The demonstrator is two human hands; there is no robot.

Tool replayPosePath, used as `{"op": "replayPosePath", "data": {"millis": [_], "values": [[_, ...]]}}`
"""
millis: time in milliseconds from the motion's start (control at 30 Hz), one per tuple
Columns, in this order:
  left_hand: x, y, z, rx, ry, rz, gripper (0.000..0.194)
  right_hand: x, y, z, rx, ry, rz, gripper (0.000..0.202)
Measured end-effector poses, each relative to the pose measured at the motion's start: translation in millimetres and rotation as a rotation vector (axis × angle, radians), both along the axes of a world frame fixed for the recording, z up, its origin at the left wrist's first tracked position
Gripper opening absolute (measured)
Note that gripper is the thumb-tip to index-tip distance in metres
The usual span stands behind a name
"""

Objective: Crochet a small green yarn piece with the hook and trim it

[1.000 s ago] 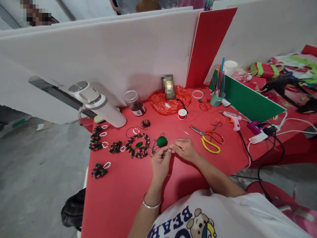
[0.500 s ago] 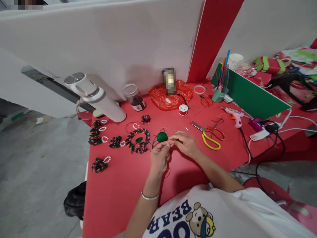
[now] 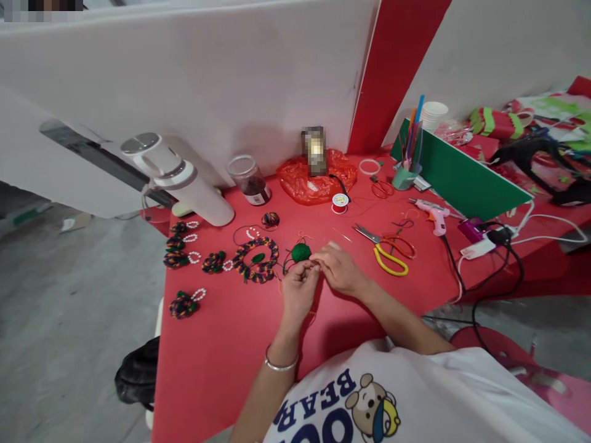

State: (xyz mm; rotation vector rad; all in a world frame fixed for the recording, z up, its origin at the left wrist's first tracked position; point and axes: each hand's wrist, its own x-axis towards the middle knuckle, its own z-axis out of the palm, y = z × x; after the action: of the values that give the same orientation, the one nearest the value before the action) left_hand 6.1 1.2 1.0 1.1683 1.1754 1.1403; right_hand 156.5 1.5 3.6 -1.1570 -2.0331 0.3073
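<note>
My left hand is closed in a pinch, its fingertips meeting those of my right hand. Between them is a thin thread, mostly hidden by the fingers; an orange strand hangs below on the red table. Just beyond my fingers sits a green yarn ball. To the left lies a ring of braided multicoloured yarn with a small green piece inside it. A needle-thin rod lies past my right hand. Scissors with yellow and orange handles rest open to the right.
Several yarn flowers with white bead loops lie at the left. Behind stand a tumbler, a jar, a red plastic bag and a thread spool. A glue gun and power strip are at right.
My fingers have shifted slightly at the pinch, the right hand's fingers now bent more over the left fingertips. The view has moved a little; the objects on the table stay put.
</note>
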Motion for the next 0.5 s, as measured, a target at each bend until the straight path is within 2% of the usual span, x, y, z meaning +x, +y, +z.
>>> {"op": "replayPosePath", "data": {"millis": [167, 367, 500], "values": [[-1.4, -2.5, 0.5, 0.048, 0.091, -0.069, 0.019, 2.4, 1.8, -3.2, -0.025, 0.115, -0.033, 0.033], [3.4, -5.2, 5.1, 0.115, 0.122, 0.05, 0.014, -3.1, 3.4, -1.8, -0.082, 0.088, -0.05, 0.034], [3.9, -3.1, 8.0, 0.054, 0.063, 0.108, 0.011, 3.5, 6.4, 2.6, -0.178, 0.098, -0.096, 0.031]]}}
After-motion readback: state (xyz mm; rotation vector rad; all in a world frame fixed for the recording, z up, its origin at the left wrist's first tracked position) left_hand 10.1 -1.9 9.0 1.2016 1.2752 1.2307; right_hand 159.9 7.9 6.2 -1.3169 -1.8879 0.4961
